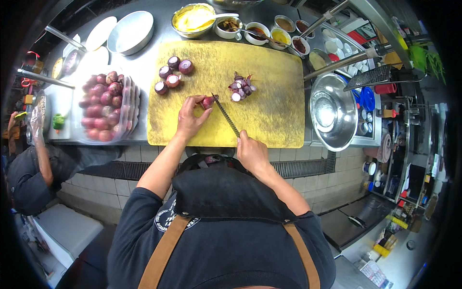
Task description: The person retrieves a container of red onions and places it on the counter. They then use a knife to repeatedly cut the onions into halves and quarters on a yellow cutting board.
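Observation:
On a worn yellow cutting board (274, 119), my left hand (191, 115) grips a red onion (207, 102) between thumb and fingers. My right hand (252, 150) holds a knife (226, 115) by its handle. The narrow blade runs up and left, its tip at the onion's right end; whether it has cut in, I cannot tell. Several red onions with trimmed ends (173, 81) sit at the board's upper left. Right of centre lies a small heap of onion trimmings (242, 87). A clear plastic container (131, 108) full of whole red onions stands left of the board.
Behind the board stand a metal bowl of yellow paste (193, 21), several sauce cups (257, 33) and a round metal pan (130, 33). A large steel bowl (334, 112) is at the right. Metal shelf posts (335, 65) slant overhead. Another person's gloved hand (37, 124) works at far left.

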Demonstrator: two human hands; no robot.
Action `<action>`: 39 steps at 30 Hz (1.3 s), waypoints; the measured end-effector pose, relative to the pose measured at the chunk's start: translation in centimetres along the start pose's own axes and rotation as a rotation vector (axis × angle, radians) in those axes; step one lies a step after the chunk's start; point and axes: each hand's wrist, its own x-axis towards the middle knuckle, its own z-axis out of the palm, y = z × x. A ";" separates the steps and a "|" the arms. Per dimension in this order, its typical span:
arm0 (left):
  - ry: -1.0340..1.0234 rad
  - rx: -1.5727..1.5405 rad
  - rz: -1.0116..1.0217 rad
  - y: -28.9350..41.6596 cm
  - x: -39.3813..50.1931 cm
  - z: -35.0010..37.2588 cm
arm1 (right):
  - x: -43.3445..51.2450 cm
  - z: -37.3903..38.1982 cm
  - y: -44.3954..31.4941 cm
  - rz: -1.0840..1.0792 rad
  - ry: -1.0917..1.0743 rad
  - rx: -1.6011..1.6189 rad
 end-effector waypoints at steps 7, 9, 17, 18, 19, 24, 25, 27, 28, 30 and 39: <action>0.009 -0.040 0.002 -0.5 0.1 -0.1 | 0.0 0.5 -0.3 -0.012 -0.033 -0.054; 0.012 -0.044 0.009 -0.6 0.0 0.0 | 0.2 0.3 -0.8 0.005 -0.049 -0.071; 0.005 0.007 0.068 -1.0 0.1 -0.1 | 5.0 1.6 -2.4 -0.026 -0.017 -0.071; 0.006 0.005 0.067 -1.1 0.1 -0.1 | 6.0 2.1 -2.5 -0.044 0.003 -0.053; 0.006 0.002 0.067 -1.1 0.0 -0.2 | 6.8 2.7 -2.5 -0.060 0.024 -0.036; 0.005 -0.002 0.089 -0.9 0.0 -0.2 | 9.6 4.2 -2.8 -0.063 0.075 -0.006; 0.002 0.044 0.092 -1.1 -0.3 -0.4 | 9.6 4.2 -2.9 -0.056 0.062 0.000; -0.006 0.137 0.093 -1.1 -0.9 -1.1 | 9.0 4.0 -2.8 -0.026 0.037 0.021; -0.012 0.185 0.091 -1.1 -1.3 -1.8 | 8.4 3.7 -2.8 -0.003 0.026 0.035; -0.058 0.239 0.104 -0.4 -1.2 -3.2 | 7.9 3.5 -2.3 0.025 0.019 0.040; 0.123 0.094 0.064 -0.7 12.7 -5.4 | 9.4 1.0 2.3 0.114 0.023 -0.099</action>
